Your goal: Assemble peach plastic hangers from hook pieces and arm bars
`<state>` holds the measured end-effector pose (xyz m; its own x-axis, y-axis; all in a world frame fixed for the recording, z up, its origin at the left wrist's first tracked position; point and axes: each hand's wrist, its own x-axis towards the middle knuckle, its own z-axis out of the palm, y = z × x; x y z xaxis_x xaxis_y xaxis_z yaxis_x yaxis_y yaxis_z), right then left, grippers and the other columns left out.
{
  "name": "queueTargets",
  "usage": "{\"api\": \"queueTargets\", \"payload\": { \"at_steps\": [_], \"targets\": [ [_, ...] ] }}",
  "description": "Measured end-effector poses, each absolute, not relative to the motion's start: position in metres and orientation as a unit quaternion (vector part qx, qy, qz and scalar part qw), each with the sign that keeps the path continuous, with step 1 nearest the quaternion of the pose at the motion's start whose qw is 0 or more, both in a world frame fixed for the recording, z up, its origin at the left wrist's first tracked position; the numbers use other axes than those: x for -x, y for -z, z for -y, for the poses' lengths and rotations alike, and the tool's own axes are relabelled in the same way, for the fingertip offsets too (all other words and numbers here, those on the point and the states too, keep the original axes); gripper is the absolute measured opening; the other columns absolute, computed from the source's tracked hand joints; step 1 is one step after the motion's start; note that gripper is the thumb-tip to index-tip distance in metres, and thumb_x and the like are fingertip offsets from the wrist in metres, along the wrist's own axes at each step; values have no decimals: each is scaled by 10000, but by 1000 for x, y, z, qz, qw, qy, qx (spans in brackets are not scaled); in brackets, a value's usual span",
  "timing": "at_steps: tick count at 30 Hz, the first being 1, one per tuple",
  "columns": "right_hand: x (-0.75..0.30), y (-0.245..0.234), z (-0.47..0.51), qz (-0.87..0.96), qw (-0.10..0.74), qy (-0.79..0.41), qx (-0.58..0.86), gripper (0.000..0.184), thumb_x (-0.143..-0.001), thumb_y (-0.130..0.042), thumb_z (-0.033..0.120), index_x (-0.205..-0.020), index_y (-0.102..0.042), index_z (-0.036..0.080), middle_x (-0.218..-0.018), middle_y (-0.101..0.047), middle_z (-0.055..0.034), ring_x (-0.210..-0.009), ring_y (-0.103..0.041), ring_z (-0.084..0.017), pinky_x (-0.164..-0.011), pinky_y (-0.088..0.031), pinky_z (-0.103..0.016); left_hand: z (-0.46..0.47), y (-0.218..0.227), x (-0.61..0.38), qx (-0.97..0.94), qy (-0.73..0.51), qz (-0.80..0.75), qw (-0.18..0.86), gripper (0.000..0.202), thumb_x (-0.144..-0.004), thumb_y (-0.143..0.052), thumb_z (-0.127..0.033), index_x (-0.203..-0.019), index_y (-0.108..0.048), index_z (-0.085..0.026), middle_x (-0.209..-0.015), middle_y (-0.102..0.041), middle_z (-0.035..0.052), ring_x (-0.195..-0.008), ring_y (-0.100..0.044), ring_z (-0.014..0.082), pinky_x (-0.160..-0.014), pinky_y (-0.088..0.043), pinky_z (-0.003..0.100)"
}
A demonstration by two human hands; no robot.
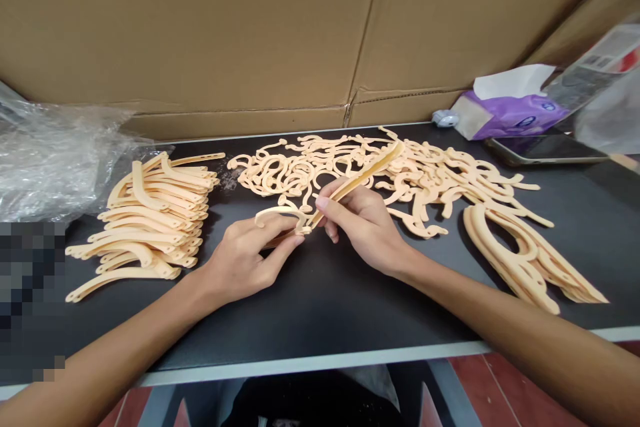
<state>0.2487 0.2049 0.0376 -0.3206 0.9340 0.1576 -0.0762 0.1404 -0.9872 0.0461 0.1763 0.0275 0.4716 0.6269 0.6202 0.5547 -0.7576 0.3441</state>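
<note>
My left hand [245, 257] pinches a peach plastic hook piece [281, 215] just above the black table [320, 307]. My right hand [363, 220] grips a long peach plastic hanger arm [367, 170] that slants up to the right. The arm's lower end meets the hook piece between my two hands. Both hands are closed on their parts, near the middle of the table.
A stack of peach hanger arms [150, 223] lies at the left, a loose heap of hooks [380, 170] behind my hands, assembled hangers [525, 257] at the right. Crumpled plastic wrap [55, 160], a purple tissue pack [505, 113], a phone [545, 149] and cardboard [250, 33] border the table.
</note>
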Motion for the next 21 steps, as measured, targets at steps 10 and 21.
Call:
{"api": "queueTargets", "payload": {
  "at_steps": [10,21],
  "targets": [
    [-252,-35,-202,646,455,-501,352,138,-912,-619,319,-863,-586,195,-679,-581,45,-542,-512,-83,-535,-409,-239,-178,-25,-47,-867,-380,-318,52,100,-910,-660,-103,-1002,-674,-140,-936,-761,66,-847,-733,162,-799,-573,236],
    [-253,-36,-198,731,458,-378,338,136,-942,-561,254,-823,-594,195,-739,-603,12,-645,-557,-109,-622,-417,-272,-174,-28,-49,-877,-379,-294,20,91,-905,-659,-92,-989,-683,-121,-916,-759,87,-744,-720,163,-689,-581,252]
  ]
}}
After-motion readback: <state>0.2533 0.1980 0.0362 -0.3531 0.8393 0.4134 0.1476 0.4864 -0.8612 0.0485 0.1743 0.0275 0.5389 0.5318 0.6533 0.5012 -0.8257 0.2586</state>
